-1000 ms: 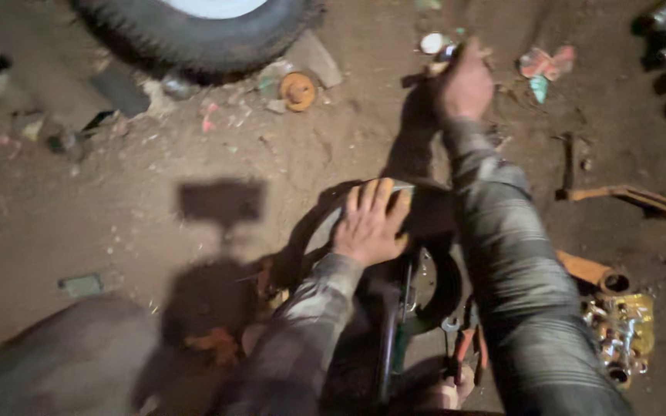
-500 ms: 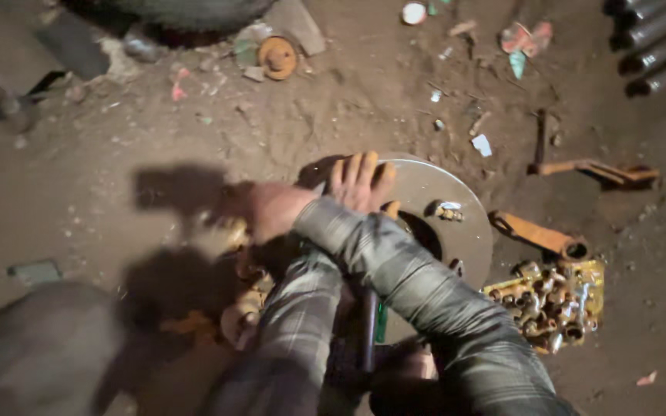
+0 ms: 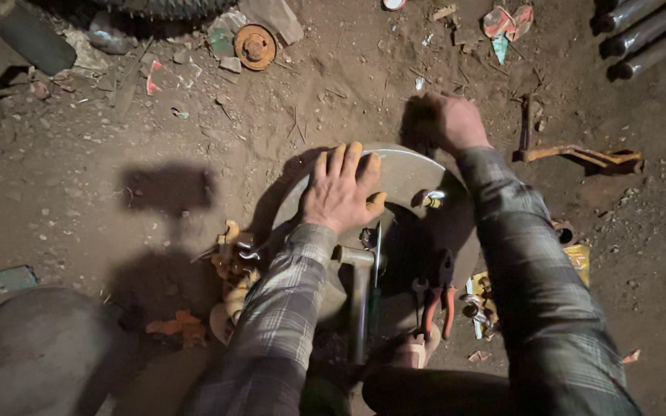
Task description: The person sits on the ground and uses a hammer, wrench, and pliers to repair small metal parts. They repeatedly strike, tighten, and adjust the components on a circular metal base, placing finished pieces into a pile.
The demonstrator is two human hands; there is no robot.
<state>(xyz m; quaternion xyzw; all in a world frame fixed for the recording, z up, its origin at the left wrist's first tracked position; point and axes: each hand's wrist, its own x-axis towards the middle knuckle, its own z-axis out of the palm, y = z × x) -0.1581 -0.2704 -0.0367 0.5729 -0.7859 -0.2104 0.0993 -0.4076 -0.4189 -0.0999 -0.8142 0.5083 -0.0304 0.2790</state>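
1. The round metal disc point(image 3: 406, 173) lies flat on the dirt ground point(image 3: 117, 162) right in front of you, among scattered tools.
2. Your left hand point(image 3: 341, 192) rests palm-down on its near-left part, fingers spread, steadying it.
3. Your right hand point(image 3: 456, 123) reaches past the far rim, curled as if gripping something; in the dim light you cannot tell what.
4. This looks like bracing and positioning; any next move calls for firm downward pressure.
5. Pliers point(image 3: 441, 296) with red handles lie near your legs.
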